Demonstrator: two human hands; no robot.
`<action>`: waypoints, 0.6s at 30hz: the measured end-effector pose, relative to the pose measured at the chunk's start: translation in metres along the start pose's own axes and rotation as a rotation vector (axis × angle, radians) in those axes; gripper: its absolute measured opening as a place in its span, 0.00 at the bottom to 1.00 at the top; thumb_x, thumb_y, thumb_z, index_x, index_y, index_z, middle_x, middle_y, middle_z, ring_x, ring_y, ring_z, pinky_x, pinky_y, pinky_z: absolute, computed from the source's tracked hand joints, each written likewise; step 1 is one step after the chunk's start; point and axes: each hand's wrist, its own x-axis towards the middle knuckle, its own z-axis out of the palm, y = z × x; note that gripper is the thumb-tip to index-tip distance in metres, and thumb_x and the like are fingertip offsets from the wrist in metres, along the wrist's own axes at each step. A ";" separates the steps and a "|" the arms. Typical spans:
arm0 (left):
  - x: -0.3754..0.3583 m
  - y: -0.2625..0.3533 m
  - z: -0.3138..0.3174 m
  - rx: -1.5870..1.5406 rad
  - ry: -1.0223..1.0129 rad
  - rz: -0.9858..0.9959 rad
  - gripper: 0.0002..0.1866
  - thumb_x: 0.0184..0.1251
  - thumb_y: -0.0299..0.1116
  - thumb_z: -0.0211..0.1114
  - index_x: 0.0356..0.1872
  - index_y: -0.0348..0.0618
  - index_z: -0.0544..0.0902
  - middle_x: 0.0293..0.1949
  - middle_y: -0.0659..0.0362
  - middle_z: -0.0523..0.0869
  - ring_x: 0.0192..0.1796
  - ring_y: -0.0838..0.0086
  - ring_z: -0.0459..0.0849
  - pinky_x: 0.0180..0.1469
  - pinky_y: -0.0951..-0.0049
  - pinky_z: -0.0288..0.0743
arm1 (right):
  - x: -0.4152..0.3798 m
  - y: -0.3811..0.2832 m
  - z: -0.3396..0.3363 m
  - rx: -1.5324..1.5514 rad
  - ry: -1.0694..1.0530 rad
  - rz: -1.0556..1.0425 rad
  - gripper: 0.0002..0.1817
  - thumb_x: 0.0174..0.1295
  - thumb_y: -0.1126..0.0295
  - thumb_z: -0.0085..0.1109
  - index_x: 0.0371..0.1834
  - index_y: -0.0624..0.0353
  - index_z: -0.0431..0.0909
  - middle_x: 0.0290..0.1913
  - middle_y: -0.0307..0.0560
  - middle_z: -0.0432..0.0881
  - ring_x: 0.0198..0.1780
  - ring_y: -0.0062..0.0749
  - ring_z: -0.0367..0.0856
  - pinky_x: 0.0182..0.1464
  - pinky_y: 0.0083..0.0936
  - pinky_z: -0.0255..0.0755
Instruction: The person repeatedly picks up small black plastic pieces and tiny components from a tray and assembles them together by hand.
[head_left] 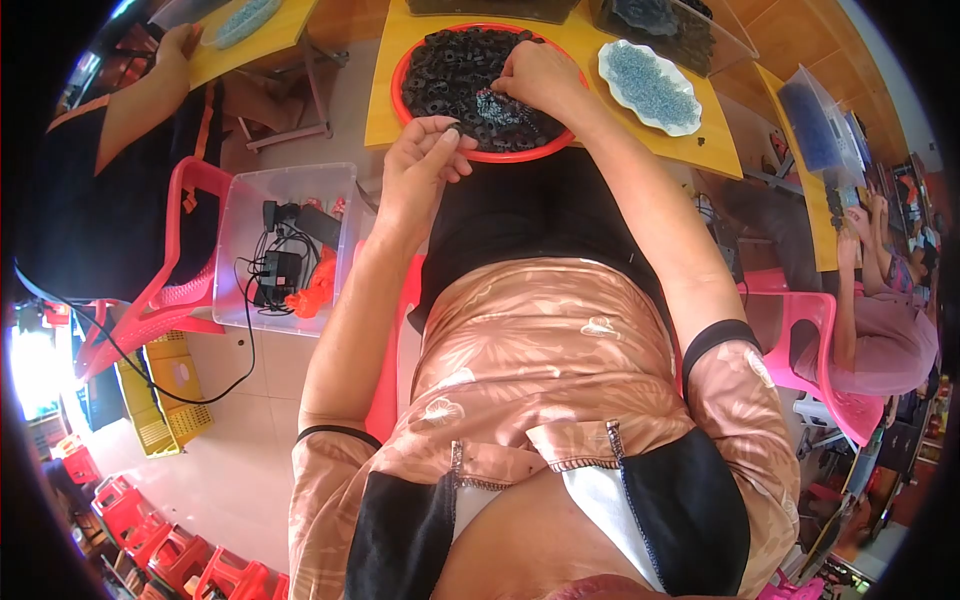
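A red round basin (403,112) full of small black parts (455,65) is at the table's front edge. On the black parts lies a small heap of pale bluish bits (490,108). My left hand (425,160) is at the basin's near left rim, thumb and fingertips pinched on a small black part (456,127), mostly covered by the fingers. My right hand (540,78) reaches over the basin from the right, fingertips pressed together beside the pale heap. What those fingertips hold, if anything, is too small to make out. A white scalloped dish (690,120) of similar pale bits stands right of the basin.
Containers (655,35) stand along the back of the yellow table (385,90). A clear bin (230,290) with cables and adapters is at lower left, near a pink chair (185,215). Other people sit at tables left and right.
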 end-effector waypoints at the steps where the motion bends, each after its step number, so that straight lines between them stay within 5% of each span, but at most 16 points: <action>1: 0.000 0.000 0.000 0.001 -0.001 0.000 0.09 0.72 0.31 0.57 0.48 0.41 0.74 0.38 0.58 0.85 0.31 0.83 0.78 0.36 0.84 0.70 | 0.004 0.002 0.004 -0.026 0.011 0.010 0.12 0.46 0.61 0.71 0.28 0.58 0.86 0.34 0.55 0.85 0.42 0.50 0.84 0.45 0.42 0.76; 7: 0.000 0.000 0.000 0.015 0.003 0.003 0.09 0.72 0.31 0.57 0.48 0.41 0.74 0.38 0.58 0.85 0.31 0.84 0.78 0.35 0.84 0.69 | 0.005 0.011 0.007 0.067 -0.005 -0.099 0.16 0.46 0.61 0.70 0.31 0.64 0.84 0.30 0.58 0.85 0.38 0.47 0.85 0.43 0.41 0.77; 13: 0.000 -0.001 -0.001 -0.005 -0.001 0.007 0.09 0.71 0.31 0.57 0.48 0.41 0.74 0.38 0.58 0.85 0.31 0.84 0.78 0.35 0.85 0.69 | -0.002 0.020 -0.009 0.553 0.062 -0.045 0.10 0.47 0.67 0.67 0.27 0.64 0.82 0.21 0.46 0.83 0.27 0.29 0.84 0.34 0.26 0.77; 18: 0.000 0.000 0.000 0.007 -0.004 0.013 0.09 0.71 0.30 0.57 0.48 0.41 0.75 0.36 0.59 0.84 0.30 0.84 0.77 0.35 0.85 0.69 | -0.015 0.015 -0.016 0.643 0.080 -0.126 0.08 0.48 0.70 0.66 0.27 0.62 0.82 0.22 0.41 0.82 0.27 0.20 0.81 0.31 0.17 0.73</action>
